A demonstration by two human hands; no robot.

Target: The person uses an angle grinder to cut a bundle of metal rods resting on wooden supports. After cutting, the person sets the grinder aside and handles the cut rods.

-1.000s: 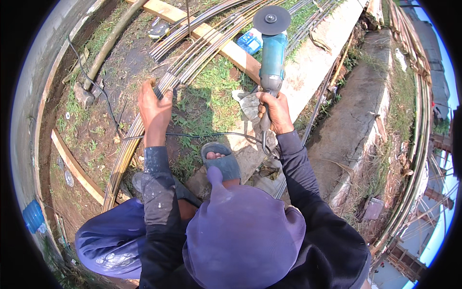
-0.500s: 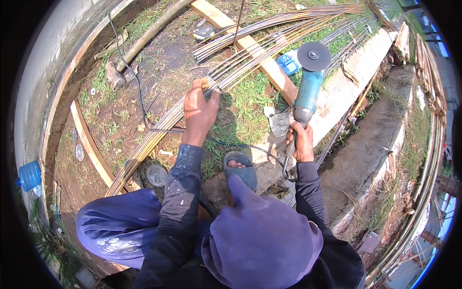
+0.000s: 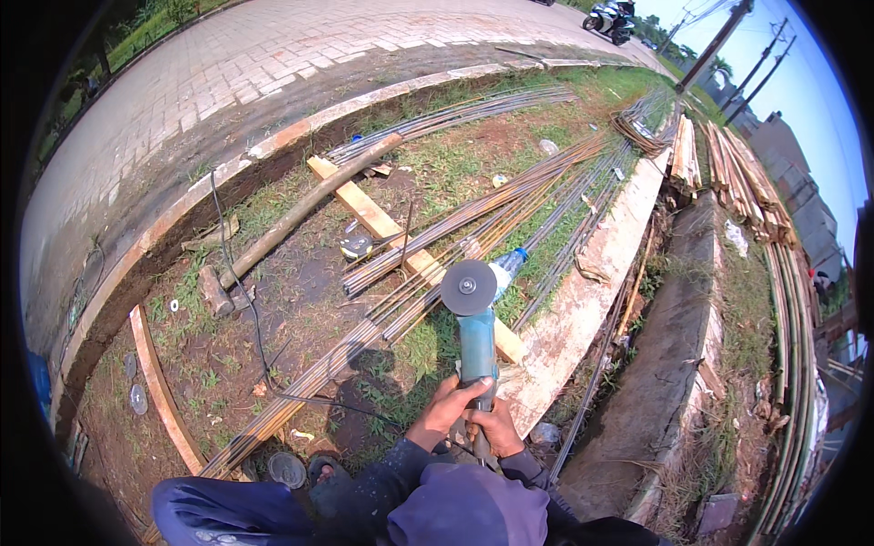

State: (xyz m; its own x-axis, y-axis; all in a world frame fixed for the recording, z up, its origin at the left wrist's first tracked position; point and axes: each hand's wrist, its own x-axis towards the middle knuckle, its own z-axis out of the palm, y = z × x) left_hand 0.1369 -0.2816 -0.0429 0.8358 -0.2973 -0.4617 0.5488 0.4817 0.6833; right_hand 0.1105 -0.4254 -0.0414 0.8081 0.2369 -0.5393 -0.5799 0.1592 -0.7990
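Both of my hands are on a teal angle grinder [image 3: 477, 350], held upright with its dark cutting disc [image 3: 469, 289] toward the far side. My left hand [image 3: 446, 409] is closed about the tool's lower body from the left. Just below and to the right, my right hand [image 3: 496, 428] grips the grey rear handle. Whether the disc is spinning cannot be told. To the left of the tool, a long bundle of thin steel rods [image 3: 319, 371] runs diagonally over the ground. Its far ends lie near a wooden beam [image 3: 373, 217].
A black cable [image 3: 261, 350] trails over the grass. A tape measure [image 3: 356, 247], a wooden pole [image 3: 309, 205] and a plastic bottle [image 3: 512, 261] lie beyond the rods. On the right runs a concrete ditch [image 3: 637, 391]. A motorbike [image 3: 610, 20] is on the paved road.
My left hand has let go of the steel rods and taken hold of the grinder. The grinder has moved left, toward the rods. The view has tilted up, showing the road.
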